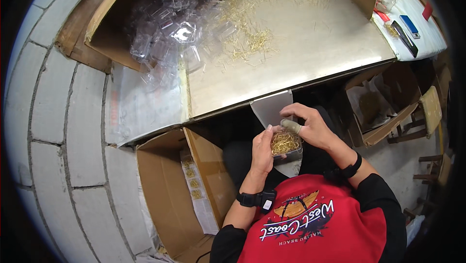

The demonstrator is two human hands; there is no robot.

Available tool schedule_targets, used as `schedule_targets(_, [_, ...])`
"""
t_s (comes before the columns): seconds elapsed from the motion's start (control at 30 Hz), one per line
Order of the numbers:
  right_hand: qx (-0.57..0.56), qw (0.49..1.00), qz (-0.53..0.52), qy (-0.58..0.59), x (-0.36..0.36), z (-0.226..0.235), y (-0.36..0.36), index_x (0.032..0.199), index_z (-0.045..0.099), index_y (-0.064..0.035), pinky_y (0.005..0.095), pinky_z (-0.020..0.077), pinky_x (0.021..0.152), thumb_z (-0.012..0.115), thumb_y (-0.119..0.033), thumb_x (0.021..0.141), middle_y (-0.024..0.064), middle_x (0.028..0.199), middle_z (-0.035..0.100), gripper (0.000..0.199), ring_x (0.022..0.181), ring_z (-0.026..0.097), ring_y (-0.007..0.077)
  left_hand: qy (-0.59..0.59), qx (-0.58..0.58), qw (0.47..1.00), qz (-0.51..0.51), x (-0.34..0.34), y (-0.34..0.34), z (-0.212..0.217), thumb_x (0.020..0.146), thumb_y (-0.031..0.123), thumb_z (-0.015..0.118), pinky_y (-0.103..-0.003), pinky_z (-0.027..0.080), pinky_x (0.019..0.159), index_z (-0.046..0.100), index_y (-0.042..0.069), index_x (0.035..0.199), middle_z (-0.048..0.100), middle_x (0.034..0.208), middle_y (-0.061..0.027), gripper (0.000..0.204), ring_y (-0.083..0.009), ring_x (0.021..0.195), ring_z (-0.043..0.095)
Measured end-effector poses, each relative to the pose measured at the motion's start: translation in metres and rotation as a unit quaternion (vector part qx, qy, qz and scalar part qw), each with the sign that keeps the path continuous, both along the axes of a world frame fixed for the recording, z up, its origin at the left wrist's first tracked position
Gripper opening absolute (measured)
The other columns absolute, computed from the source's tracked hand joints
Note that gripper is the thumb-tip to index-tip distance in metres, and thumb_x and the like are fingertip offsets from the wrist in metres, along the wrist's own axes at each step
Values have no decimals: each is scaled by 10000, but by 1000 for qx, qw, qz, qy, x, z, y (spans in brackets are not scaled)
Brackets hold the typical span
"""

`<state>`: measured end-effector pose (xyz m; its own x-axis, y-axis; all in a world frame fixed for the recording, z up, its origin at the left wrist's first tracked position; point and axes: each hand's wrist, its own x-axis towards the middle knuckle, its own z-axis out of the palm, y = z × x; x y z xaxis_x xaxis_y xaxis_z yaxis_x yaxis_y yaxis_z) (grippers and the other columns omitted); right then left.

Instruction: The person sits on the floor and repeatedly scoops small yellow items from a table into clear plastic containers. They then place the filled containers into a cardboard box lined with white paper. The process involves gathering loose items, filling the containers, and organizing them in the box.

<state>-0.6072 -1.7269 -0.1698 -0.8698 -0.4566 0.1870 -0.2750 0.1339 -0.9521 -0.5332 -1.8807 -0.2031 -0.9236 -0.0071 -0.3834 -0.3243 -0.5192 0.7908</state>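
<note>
Just below the middle of the frame, the left hand (263,149) grips a small clear box (287,147) full of thin golden pins, fingers curled around its side. The right hand (310,126), half closed, presses a covered fingertip on the box top. The filling seems finished; next the lid probably needs an even push.

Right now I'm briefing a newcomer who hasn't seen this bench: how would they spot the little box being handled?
Start at the long grey metal table strewn with loose golden clips. Just below its near edge, both hands meet over the person's lap: the left hand and right hand hold a small clear plastic box. Unlike the empty clear boxes piled in the cardboard carton, it's packed with clips.
</note>
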Motion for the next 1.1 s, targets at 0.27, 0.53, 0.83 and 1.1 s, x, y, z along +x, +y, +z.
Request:
schedule_targets(0.27, [-13,999,30,23,4,-9,-10,874,637,12,311,497,751,630,4,794,109,923,648,81,841,640,237,3,11,1000,0,2,0,4,995,320,397,-255,535,434,572,-18,1019,646,826,-97,381,-146,615,643])
schedule_targets(0.53, [15,980,-12,199,9,-3,-10,846,641,-14,335,497,752,671,-1,723,92,931,632,128,851,621,271,5,-3,1000,6,0,-1,7,982,285,447,-241,535,434,582,-2,1047,645,834,-68,324,-113,630,644])
schedule_targets(0.83, [135,957,41,252,10,-8,-1,986,629,-15,387,490,864,668,-36,739,132,1081,627,252,1027,603,303,-21,14,997,71,5,4,6,963,186,457,-237,529,444,577,4,1065,642,872,-59,241,-112,663,643])
schedule_targets(1.1, [216,916,131,311,27,0,4,1247,510,-17,448,326,1056,661,-172,790,146,1320,496,506,1282,423,300,24,74,985,153,0,1,-4,960,183,433,-272,560,503,548,-14,1108,640,958,-96,272,-167,718,659])
